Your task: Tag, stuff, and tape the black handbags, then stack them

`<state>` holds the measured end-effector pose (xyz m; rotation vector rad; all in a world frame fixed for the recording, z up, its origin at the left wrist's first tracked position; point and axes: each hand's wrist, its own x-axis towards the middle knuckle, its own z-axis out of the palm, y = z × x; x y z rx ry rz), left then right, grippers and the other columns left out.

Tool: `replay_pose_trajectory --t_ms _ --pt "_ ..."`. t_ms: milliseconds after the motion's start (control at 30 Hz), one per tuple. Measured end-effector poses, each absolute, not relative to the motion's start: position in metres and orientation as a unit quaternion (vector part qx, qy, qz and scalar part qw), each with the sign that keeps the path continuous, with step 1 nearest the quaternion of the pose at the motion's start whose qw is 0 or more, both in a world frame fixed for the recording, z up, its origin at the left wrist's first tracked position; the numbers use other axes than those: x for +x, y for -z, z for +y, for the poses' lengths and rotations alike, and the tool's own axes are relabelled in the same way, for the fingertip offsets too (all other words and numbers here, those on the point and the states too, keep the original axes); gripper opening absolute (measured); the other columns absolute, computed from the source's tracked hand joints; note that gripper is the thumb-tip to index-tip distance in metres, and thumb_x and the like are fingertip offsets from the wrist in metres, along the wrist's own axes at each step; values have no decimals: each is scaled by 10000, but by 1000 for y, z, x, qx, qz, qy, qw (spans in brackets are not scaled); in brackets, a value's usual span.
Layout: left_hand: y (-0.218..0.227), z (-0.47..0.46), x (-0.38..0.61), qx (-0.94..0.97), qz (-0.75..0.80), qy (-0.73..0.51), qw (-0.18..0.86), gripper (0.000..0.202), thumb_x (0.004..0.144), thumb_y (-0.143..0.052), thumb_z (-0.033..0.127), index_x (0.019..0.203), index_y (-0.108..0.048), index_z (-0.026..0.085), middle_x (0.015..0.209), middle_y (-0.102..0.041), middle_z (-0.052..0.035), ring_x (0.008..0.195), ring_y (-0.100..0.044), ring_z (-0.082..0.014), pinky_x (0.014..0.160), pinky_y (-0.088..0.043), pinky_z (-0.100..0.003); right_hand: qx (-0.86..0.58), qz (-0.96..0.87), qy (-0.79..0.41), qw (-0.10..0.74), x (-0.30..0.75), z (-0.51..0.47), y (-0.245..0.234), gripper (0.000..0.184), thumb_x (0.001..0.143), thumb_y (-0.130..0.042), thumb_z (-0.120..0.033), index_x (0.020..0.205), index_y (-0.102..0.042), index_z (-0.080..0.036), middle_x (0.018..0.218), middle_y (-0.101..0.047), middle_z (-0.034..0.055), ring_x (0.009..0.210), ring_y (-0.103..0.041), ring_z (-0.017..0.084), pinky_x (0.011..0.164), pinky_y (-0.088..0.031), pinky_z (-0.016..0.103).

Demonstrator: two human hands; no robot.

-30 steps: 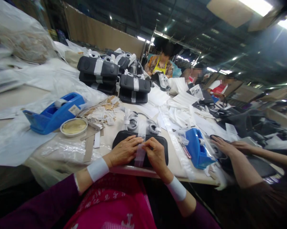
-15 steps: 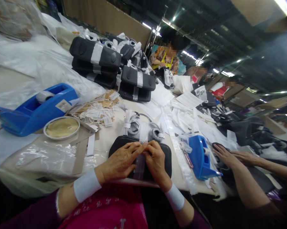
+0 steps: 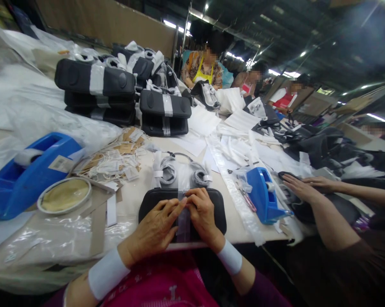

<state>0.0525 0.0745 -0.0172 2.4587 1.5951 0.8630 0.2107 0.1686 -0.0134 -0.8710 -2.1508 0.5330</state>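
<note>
A black handbag (image 3: 220, 204) lies in front of me at the table edge, with a clear plastic strip (image 3: 183, 228) running down its middle. Wrapped grey handles (image 3: 166, 172) stick out from its far side. My left hand (image 3: 158, 224) rests over the left part of the bag, its fingertips closed on the strip near the bag's far edge. Opposite it, my right hand (image 3: 202, 213) has curled fingers pressed on the same strip. The fingertips of both hands meet there, and the exact grip is partly hidden.
Blue tape dispensers stand at left (image 3: 29, 175) and right (image 3: 263, 196). Near the left one are a round dish (image 3: 64, 195) and a heap of tags (image 3: 122, 157). Taped black bags (image 3: 94, 81) are stacked behind. A co-worker's hands (image 3: 302, 187) press dark material at right.
The view has shifted, so the table things appear farther left. My hands stay at the strip on the bag with little visible movement.
</note>
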Motion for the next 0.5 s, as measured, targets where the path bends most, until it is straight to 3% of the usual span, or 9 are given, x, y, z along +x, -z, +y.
replay_pose_trajectory --t_ms 300,500 --pt "20 65 56 799 534 -277 21 755 859 -515 118 1524 -172 216 1274 -532 -143 1144 -496 -276 954 -443 -444 -360 -835 -188 370 206 171 15 221 807 -558 -36 687 -612 -213 837 -609 30 852 -516 193 740 -463 319" --pt "24 66 54 806 527 -269 8 581 865 -504 119 1433 -408 196 1265 -551 -141 1144 -499 -271 965 -414 -438 -383 -845 -163 334 204 172 12 214 783 -584 -14 677 -588 -200 846 -591 30 855 -510 190 729 -454 305"
